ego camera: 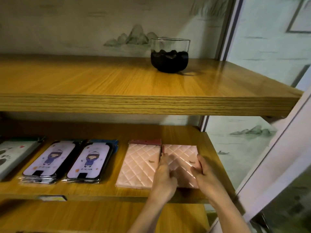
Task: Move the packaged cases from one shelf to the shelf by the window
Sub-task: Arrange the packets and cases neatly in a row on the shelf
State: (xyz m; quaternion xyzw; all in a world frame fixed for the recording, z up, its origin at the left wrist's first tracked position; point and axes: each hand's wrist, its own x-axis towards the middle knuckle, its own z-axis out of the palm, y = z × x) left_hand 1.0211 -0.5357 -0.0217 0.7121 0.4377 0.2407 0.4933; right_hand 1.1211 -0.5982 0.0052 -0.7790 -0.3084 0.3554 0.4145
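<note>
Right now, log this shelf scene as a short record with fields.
left hand: grips the left edge of the right pink quilted pile
right hand: grips the same pile's right edge
left pink quilted pile: alongside, untouched
cartoon cases: two wrapped piles further left
lower shelf: holds all the cases
upper shelf: holds a glass bowl with dark contents

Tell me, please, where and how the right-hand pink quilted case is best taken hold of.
Take the right-hand pink case by its two long side edges, coming from the front, as the left hand and right hand do. It lies flat and thin on the lower shelf, close beside the other pink case.
</note>
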